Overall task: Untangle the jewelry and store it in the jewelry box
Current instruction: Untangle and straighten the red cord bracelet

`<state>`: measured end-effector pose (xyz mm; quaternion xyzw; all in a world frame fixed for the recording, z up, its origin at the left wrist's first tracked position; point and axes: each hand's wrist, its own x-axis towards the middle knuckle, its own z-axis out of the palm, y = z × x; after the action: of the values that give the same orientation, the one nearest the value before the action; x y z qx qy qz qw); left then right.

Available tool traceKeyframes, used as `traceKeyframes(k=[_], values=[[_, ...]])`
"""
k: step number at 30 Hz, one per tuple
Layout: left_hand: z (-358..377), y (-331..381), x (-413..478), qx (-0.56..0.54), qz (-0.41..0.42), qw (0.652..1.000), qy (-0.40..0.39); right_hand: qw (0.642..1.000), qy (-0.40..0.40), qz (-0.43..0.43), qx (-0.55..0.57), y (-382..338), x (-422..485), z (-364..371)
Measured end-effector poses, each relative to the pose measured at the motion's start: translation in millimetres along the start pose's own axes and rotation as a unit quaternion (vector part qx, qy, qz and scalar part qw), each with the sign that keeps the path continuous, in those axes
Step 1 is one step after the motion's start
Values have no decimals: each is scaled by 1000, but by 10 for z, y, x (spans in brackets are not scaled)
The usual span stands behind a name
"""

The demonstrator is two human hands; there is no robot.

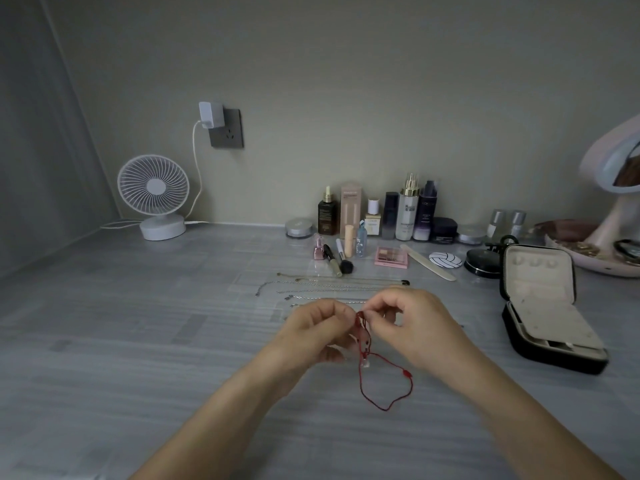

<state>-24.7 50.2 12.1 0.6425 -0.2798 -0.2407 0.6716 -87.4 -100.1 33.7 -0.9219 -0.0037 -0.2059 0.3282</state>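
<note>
A thin red string bracelet [388, 393] hangs in a loop between my hands above the grey table. My left hand [311, 330] pinches its top from the left, and my right hand [412, 323] pinches it from the right, fingertips nearly meeting. A small pale charm dangles on the string just below my fingers. Several fine silver and gold chains [311, 287] lie stretched out in rows on the table just beyond my hands. The black jewelry box [540, 306] stands open at the right, its beige lid upright, its tray facing me.
Cosmetic bottles [408, 213], a pink eyeshadow palette [391, 257], brushes and a nail file line the back of the table. A white desk fan [156, 199] stands back left. A pink ring mirror [613, 188] with a trinket dish sits far right.
</note>
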Motion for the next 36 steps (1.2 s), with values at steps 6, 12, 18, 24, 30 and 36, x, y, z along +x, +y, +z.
traceKeyframes(k=[6, 12, 18, 24, 30, 36], values=[[35, 21, 11, -8, 3, 1000, 20, 994, 15, 47, 97, 7, 7, -25], [26, 0, 10, -44, 3, 998, 38, 982, 1, 78, 173, 22, -1, -40], [14, 80, 6, -141, -11, 988, 54, 982, -14, 82, 168, 41, -1, -8], [-13, 183, -8, -230, -55, 970, 61, 971, -2, 104, 216, 60, -10, -25], [-109, 240, -2, -276, -46, 956, 90, 964, 27, 125, 231, 219, 15, -61], [-119, 400, 53, -107, 15, 989, 103, 979, -24, 118, 165, 398, 22, -28]])
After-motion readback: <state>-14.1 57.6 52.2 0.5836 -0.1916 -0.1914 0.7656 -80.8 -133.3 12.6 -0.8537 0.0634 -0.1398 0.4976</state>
